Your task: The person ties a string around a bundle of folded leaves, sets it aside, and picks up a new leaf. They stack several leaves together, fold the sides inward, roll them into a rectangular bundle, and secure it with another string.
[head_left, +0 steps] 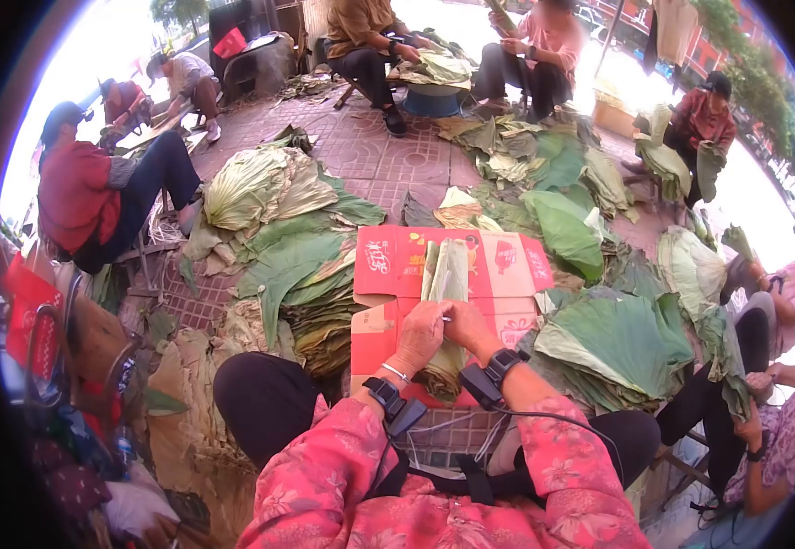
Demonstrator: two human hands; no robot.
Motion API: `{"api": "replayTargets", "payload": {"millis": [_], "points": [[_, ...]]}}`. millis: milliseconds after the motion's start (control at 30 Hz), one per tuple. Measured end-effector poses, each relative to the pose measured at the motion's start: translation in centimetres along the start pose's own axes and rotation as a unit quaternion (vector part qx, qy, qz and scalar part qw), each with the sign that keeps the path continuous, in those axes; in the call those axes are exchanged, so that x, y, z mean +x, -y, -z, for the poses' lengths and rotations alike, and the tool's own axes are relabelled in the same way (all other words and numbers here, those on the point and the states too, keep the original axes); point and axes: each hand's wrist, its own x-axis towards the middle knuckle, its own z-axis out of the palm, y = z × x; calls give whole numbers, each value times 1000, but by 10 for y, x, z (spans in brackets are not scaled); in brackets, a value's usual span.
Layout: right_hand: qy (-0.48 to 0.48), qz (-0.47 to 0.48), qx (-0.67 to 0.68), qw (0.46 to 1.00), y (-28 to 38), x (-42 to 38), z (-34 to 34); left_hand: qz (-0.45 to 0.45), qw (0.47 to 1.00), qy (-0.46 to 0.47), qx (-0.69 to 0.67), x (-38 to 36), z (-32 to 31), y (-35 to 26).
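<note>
A long folded bundle of dried lotus leaves (446, 270) lies in front of me, pale green on top and browner toward its near end. My left hand (418, 336) is closed at the bundle's middle. Right beside it, my right hand (472, 328) is closed there too, and the two hands meet over the leaves. Something small and whitish shows between the fingers, too small to make out. Beneath the bundle is a flattened red printed cardboard box (384, 265), spread over my lap area.
Piles of large leaves stand left (269, 188) and right (612, 343) of the cardboard. Several people sit around on low seats, handling leaves; one sits at a blue basin (431, 101). Bags and a metal-framed chair (50, 343) stand at far left. Patterned paving (361, 151) lies ahead.
</note>
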Motion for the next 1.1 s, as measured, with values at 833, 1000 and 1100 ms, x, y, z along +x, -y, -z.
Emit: {"api": "replayTargets", "payload": {"millis": [833, 1000, 1100], "points": [[74, -35, 331, 940, 55, 35, 60, 198, 960, 59, -186, -1, -6, 33], [101, 58, 88, 989, 3, 20, 39, 210, 949, 93, -217, -2, -14, 46], [66, 33, 21, 997, 20, 15, 52, 220, 936, 52, -269, -4, -15, 39]]}}
